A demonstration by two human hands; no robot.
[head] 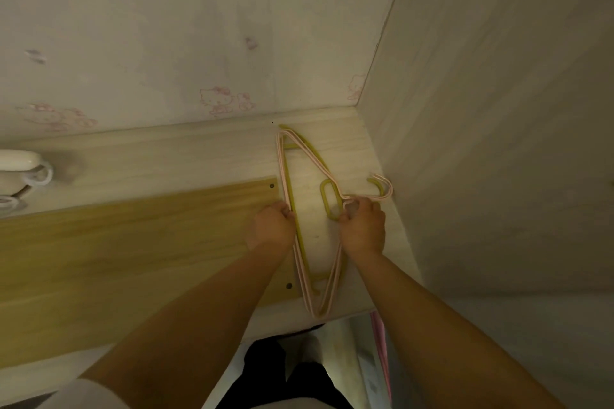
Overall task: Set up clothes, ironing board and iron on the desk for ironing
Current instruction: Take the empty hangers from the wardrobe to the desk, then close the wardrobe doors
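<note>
Pale wood-grain desk (186, 159) runs along a wall papered with faint pink cartoon cats (216, 101); a plain side panel (498, 109) closes off the right end, forming a corner.

Darker yellow-wood board (116, 252) lies flat on the desk's left and middle, two screw heads visible near its right edge. Can't tell whether it is the ironing board.

Stack of hangers (300, 156) lies flat on the bare desk right of that board, in the corner: several thin pink ones over an olive-yellow one. Hooks point right, near the side panel; the long bar runs front to back, and the near tip reaches the desk's front edge.

Left hand (272, 226): fingers curled, gripping the stack's long bar on its left side, right at the board's edge.

Right hand (362, 226): fingers curled around the neck area just below the hooks, next to the olive loop. Both forearms reach in from the bottom of the frame.

White object with looped rings (20, 173) sits at the far left on the desk, cut off by the frame; can't identify it.

Below the desk edge: dark clothing (282, 375) on the person, and a pink strip (378, 342) to the right, too unclear to identify.

No iron or garment identifiable in view.
</note>
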